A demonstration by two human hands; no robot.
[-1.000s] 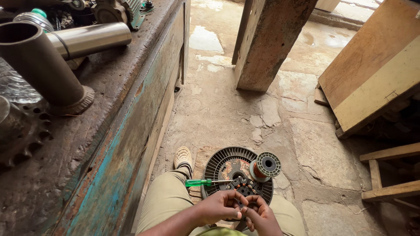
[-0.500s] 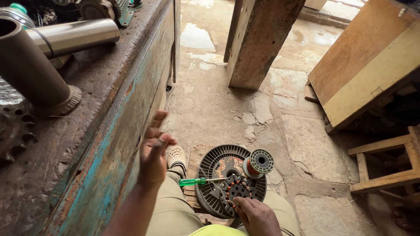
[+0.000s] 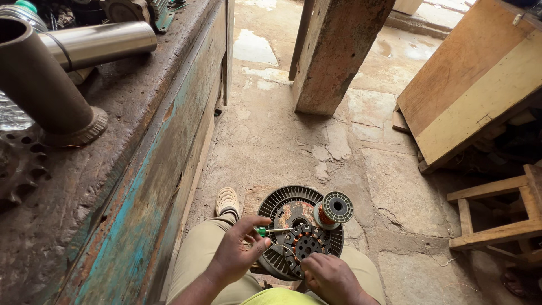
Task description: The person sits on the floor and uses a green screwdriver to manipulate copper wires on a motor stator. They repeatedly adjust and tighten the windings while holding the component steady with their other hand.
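Copper-wound and dark, the small motor stator sits on our lap atop a round ribbed fan housing, near the middle of the lower frame. Our left hand has its thumb and fingers closed around a green-handled screwdriver, whose shaft runs toward the stator. Our right hand rests against the stator's lower edge, fingers curled; we cannot tell whether it pinches the stator or only touches it. A spool of copper wire stands on the housing's right rim, just beside the stator. To our left runs a worn wooden workbench with flaking blue paint, bearing a rusty metal pipe and a shiny steel cylinder. Cracked stone floor lies beneath.
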